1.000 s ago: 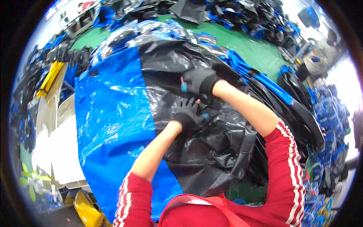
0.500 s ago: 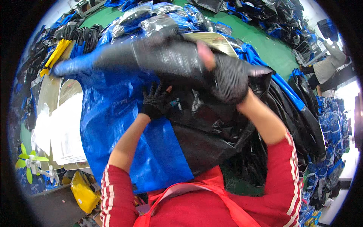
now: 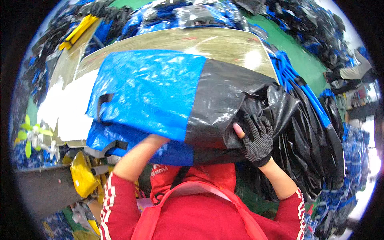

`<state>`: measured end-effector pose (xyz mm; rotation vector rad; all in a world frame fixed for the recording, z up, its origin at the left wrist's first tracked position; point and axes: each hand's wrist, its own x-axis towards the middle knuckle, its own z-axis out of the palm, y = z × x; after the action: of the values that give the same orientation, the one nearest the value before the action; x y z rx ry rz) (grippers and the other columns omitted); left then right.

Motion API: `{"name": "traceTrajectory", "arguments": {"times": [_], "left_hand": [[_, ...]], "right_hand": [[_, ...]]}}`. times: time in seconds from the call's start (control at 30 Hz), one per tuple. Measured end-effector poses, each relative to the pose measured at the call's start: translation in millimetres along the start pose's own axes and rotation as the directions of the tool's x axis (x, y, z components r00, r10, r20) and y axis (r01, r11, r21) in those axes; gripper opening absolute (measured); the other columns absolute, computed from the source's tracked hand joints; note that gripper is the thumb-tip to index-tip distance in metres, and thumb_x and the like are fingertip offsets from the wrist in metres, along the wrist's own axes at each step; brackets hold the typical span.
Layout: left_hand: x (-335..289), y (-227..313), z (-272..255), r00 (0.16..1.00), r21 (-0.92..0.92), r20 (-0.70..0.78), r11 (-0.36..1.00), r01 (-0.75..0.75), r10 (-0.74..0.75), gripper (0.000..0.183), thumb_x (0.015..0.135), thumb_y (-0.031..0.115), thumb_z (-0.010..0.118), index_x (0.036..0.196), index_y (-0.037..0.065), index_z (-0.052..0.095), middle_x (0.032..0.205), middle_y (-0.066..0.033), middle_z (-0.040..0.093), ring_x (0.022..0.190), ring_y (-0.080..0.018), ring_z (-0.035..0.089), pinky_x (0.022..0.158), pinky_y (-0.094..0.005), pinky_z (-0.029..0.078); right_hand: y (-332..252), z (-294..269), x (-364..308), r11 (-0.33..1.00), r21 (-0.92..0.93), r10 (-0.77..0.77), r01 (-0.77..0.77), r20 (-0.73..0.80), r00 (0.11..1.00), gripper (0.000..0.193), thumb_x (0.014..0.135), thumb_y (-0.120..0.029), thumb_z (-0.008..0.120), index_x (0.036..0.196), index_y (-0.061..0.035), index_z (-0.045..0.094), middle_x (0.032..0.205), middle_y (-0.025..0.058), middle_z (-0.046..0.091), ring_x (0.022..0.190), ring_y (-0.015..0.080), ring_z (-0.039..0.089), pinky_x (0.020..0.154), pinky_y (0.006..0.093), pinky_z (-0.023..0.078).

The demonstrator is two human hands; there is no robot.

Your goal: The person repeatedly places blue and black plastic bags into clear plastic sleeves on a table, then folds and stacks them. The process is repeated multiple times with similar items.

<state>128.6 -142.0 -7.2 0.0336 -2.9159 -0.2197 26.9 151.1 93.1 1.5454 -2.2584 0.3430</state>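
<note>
A pale worktop (image 3: 224,42) is partly covered by a blue-and-black plastic bag (image 3: 188,100), laid folded along its near side. A red apron (image 3: 212,178) is worn just below. The left forearm (image 3: 138,158) is tucked beneath the upper blue layer; the left hand is hidden, so its state cannot be told. The right hand (image 3: 256,136) is laid on the black part, fingers spread, thumb held apart. Black straps (image 3: 106,97) are seen near the bag's left edge. White lettering (image 3: 160,169) is borne by the apron.

Blue and black sheet (image 3: 192,98), grey-striped glove (image 3: 258,142)
</note>
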Motion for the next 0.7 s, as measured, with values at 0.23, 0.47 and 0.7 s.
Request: {"name": "traceTrajectory", "arguments": {"times": [0.23,0.47,0.7], "left_hand": [[-30,20,31,0.998,-0.017,-0.030,0.998,0.053,-0.054,0.055,0.089,0.048,0.055,0.132,0.014,0.053,0.136,-0.0155,0.050,0.126,-0.0313,0.046,0.105,-0.0477,0.033],[-71,55,-45,0.974,-0.222,0.123,0.962,-0.161,0.191,0.051,0.089,0.043,0.056,0.129,0.012,0.056,0.132,-0.0151,0.055,0.123,-0.0278,0.051,0.104,-0.0430,0.037],[-1,52,-147,0.958,-0.508,0.147,0.849,-0.142,0.248,0.053,0.086,0.040,0.060,0.131,0.013,0.055,0.136,-0.0163,0.052,0.129,-0.0332,0.046,0.112,-0.0443,0.028]], "right_hand": [[31,16,-19,0.937,0.202,-0.348,0.285,0.462,0.816,0.045,0.082,-0.031,0.057,0.127,-0.0324,0.056,0.120,0.0047,0.061,0.124,0.0358,0.048,0.104,0.0723,0.019],[53,19,-41,0.922,0.197,-0.383,0.334,0.600,0.702,0.030,0.077,-0.041,0.062,0.106,-0.0329,0.065,0.104,-0.0035,0.064,0.117,0.0286,0.051,0.102,0.0751,0.019],[33,-10,0,0.959,0.181,-0.275,0.219,0.779,0.564,0.035,0.074,-0.049,0.063,0.091,-0.0202,0.072,0.097,0.0037,0.070,0.111,0.0326,0.058,0.097,0.0691,0.031]]}}
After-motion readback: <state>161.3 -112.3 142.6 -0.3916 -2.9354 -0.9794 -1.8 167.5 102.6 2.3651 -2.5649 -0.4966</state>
